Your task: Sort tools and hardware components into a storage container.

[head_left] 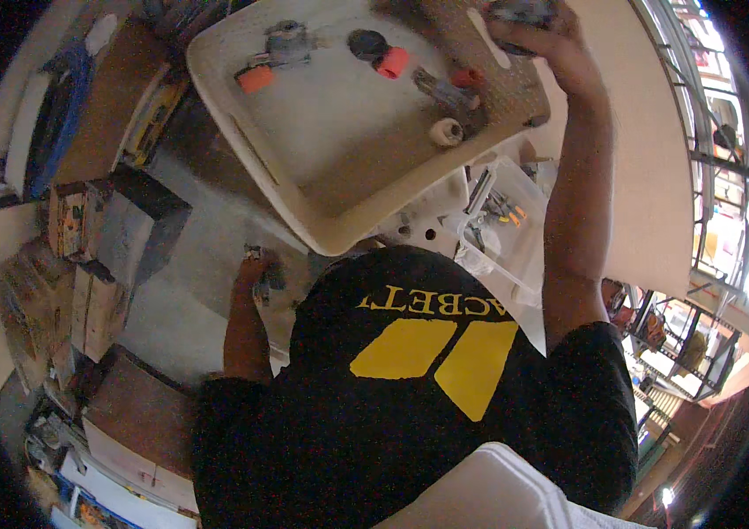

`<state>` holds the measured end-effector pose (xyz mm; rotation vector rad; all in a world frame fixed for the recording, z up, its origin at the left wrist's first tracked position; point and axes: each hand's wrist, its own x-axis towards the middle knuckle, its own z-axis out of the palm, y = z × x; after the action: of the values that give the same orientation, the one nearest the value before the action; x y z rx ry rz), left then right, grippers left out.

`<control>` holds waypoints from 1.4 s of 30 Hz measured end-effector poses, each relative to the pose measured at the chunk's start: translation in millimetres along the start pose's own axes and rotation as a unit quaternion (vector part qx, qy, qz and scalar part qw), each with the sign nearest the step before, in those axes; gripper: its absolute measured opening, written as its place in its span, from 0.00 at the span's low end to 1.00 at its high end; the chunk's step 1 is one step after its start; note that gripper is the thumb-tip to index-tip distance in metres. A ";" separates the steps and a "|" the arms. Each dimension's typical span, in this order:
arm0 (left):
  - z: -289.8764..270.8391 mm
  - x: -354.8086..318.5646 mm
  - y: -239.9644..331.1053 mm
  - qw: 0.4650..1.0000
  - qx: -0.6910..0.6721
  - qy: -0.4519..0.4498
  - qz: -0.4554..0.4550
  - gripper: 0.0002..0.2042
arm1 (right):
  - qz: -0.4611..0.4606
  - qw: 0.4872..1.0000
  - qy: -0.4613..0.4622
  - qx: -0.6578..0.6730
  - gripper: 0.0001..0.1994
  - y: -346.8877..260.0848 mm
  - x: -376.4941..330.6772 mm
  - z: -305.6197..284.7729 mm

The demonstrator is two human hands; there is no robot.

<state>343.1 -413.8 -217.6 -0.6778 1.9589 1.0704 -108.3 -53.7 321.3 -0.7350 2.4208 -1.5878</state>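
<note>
A large cream plastic bin [339, 225] with raised walls fills the upper middle. Inside it lie several dark grey parts, among them a grey part [286, 42] beside an orange-red piece [255, 78], a round black piece [367, 44] against a red cylinder [392, 63], and a white spool-like piece [447, 132]. My right arm reaches up past the bin's right side, and my right hand [561, 46] is closed around a dark grey part [522, 12] near the handle slot. Lower left, my left hand [254, 271] is closed by a dark, blurred item [270, 280] too indistinct to name.
A clear plastic tray [515, 251] with orange-handled pliers [508, 214] sits right of the bin's near corner. Cardboard boxes [150, 216] are stacked at left. A pale board [648, 167] stretches along the right, with metal shelving [678, 335] beyond.
</note>
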 end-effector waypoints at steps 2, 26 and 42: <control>10.9 27.2 -15.2 0.994 0.070 -0.041 0.067 0.25 | -0.055 0.995 0.019 0.076 0.33 -2.2 -32.8 -19.8; -19.4 -114.7 172.0 0.984 -0.116 -0.116 0.066 0.15 | 0.466 0.823 0.161 -0.281 0.33 367.1 -500.5 -29.9; 12.5 -113.7 121.2 0.965 -0.244 -0.093 0.007 0.17 | 0.489 0.838 0.231 0.078 0.26 328.6 -496.0 -85.4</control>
<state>319.9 -333.1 -73.6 -0.7884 1.5494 1.5884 185.8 358.0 -3.2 0.9102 2.2147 -1.5051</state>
